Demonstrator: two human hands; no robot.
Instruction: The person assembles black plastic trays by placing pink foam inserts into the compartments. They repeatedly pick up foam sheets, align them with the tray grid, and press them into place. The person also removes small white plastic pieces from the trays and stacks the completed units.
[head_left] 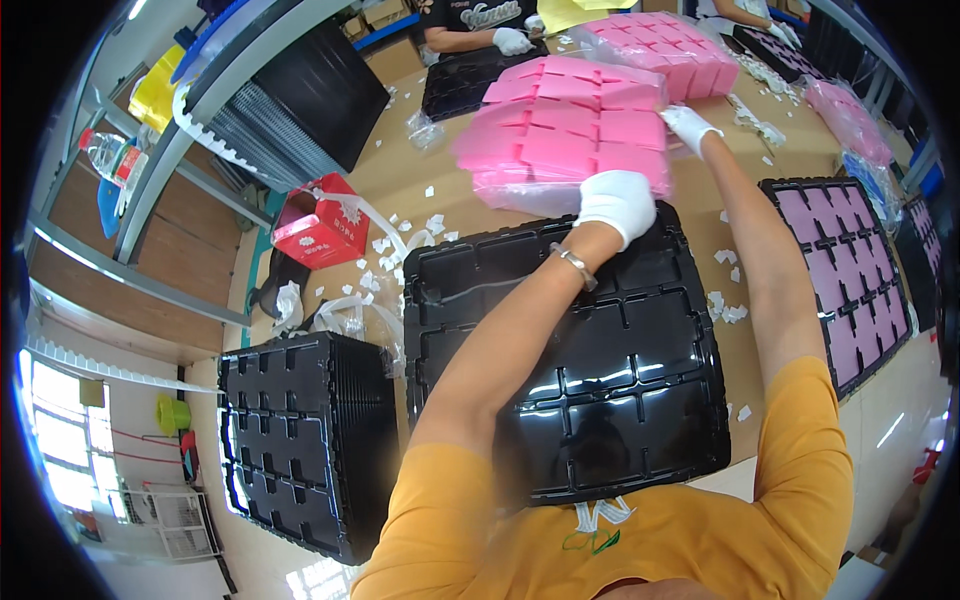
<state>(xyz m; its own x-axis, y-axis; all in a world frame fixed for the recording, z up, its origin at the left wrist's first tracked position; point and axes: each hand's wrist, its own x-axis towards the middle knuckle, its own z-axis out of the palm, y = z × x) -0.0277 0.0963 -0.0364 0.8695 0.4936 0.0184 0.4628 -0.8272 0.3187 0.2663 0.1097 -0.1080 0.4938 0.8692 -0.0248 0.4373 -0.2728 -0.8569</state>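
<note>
A tall stack of pink foam pieces (562, 135), partly wrapped in clear plastic, stands just beyond a black moulded plastic tray (628, 310). My left hand (617, 205), in a white glove, is closed at the stack's near right corner, above the tray's far edge; its fingertips are hidden. Also gloved in white, my right hand (690, 128) grips the right side of the stack, its fingers bent against the edge. The black tray lies in front of me, its divided compartments bare, with my left forearm crossing over it.
Black trays (290, 430) are piled at left, near a red box (322, 225). White scraps (385, 265) litter the brown tabletop. A tray with purple foam (845, 275) is at right. Another pink stack (655, 50) stands farther back, and a co-worker's gloved hand (512, 41) is across the table.
</note>
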